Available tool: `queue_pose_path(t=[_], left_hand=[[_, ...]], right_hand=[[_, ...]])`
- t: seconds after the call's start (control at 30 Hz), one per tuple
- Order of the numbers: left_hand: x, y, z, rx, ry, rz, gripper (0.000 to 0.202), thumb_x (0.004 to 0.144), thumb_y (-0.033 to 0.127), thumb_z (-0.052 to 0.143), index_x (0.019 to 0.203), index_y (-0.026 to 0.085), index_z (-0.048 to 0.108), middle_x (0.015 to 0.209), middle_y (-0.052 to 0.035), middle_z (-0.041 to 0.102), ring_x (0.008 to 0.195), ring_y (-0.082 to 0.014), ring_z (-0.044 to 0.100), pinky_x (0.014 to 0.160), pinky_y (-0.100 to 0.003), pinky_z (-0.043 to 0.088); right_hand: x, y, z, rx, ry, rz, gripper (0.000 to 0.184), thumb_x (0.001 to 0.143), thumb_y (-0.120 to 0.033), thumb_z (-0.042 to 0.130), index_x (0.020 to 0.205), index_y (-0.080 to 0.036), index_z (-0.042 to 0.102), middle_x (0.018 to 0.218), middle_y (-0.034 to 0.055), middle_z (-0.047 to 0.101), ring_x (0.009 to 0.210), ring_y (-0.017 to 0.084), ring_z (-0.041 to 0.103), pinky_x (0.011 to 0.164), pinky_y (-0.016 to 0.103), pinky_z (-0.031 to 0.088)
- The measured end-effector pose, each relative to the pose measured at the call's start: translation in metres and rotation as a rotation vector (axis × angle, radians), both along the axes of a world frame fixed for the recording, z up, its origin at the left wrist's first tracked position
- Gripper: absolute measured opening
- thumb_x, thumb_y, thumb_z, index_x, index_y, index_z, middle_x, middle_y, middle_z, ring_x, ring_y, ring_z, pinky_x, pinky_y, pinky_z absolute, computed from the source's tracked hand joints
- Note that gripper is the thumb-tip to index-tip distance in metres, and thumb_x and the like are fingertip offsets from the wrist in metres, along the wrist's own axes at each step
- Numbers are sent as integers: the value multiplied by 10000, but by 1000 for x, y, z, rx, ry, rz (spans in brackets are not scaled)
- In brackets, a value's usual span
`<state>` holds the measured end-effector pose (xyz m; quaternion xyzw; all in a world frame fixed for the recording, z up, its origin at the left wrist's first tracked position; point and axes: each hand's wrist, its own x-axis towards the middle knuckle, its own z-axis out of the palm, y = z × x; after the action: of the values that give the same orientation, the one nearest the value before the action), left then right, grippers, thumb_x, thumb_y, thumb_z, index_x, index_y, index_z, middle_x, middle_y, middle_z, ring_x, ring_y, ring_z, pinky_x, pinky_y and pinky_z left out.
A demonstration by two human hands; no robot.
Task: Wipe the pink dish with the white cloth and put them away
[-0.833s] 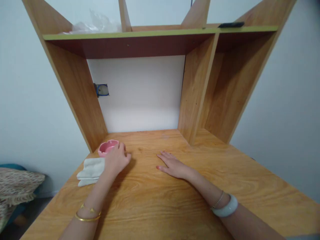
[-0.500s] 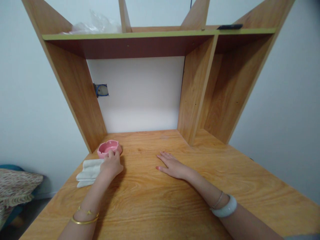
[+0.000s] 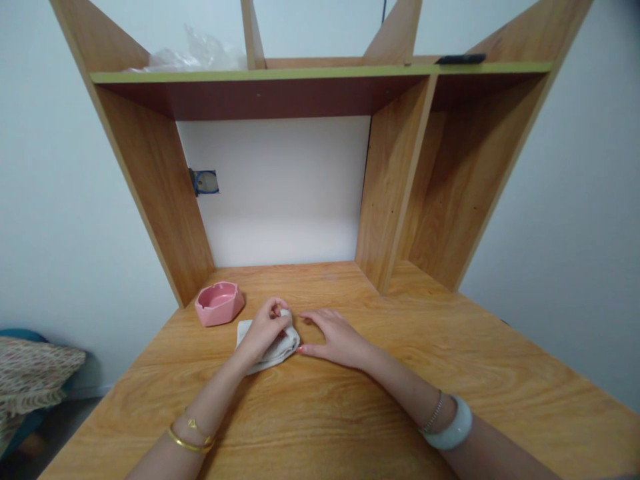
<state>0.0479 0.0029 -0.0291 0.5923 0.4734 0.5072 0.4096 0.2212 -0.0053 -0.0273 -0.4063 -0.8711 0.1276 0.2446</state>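
My left hand (image 3: 265,329) is closed on a folded white cloth (image 3: 273,348) that lies on the wooden desk (image 3: 320,400) in front of me. My right hand (image 3: 334,337) rests flat on the desk just to the right of the cloth, fingers stretched out and its fingertips at the cloth's edge. A pink ashtray (image 3: 219,303) stands on the desk to the left of the cloth, apart from both hands.
The desk has a wooden hutch with upright side panels (image 3: 165,200) and a shelf (image 3: 320,70) overhead. A clear plastic bag (image 3: 195,53) and a dark flat object (image 3: 460,59) lie on the shelf. A patterned fabric (image 3: 35,367) shows at lower left.
My left hand has left the ashtray, taken the cloth from the desk's left edge and brought it to the middle. My right hand has curled slightly toward it.
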Motion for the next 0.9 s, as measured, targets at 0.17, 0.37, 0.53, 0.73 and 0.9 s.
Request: queue_pose_path(t=[0.17,0.37,0.53,0.73,0.9], left_hand=[[15,-6,-6,-26,-127,-123,343,547,161,524,882,199,461,743,52,445,566,-75,499,541,-200,431],[1,1,6,250,78,68,253,677,211,449,921,184,506,911,-23,513,681,-114,507,651,-246,427],[-47,15,20,377,386,515,266,726,242,410,963,183,515,943,-50,508,794,-168,507,764,-314,422],[-101,19,26,84,725,868,443,746,319,414,1111,72,465,1192,-196,335,1063,-315,443,893,-413,345],[-128,23,14,47,683,726,444,742,329,411,1032,2,490,1028,-296,476,1048,-440,420,810,-567,314]], right_hand=[[-5,1,-3,33,53,-28,348,665,-341,637,977,-212,550,951,44,614,890,189,535,784,323,358],[-4,10,-10,57,86,-140,160,686,-187,574,844,-208,573,820,8,631,800,152,554,765,293,343],[18,24,-5,78,25,-325,171,724,-200,527,887,-207,579,861,23,639,835,161,552,777,299,314],[47,35,4,141,-135,-596,193,752,-207,477,909,-196,587,873,57,635,881,208,523,796,350,269],[46,31,7,236,-188,-451,321,700,-147,477,1000,-199,579,1012,78,582,980,228,448,850,364,250]])
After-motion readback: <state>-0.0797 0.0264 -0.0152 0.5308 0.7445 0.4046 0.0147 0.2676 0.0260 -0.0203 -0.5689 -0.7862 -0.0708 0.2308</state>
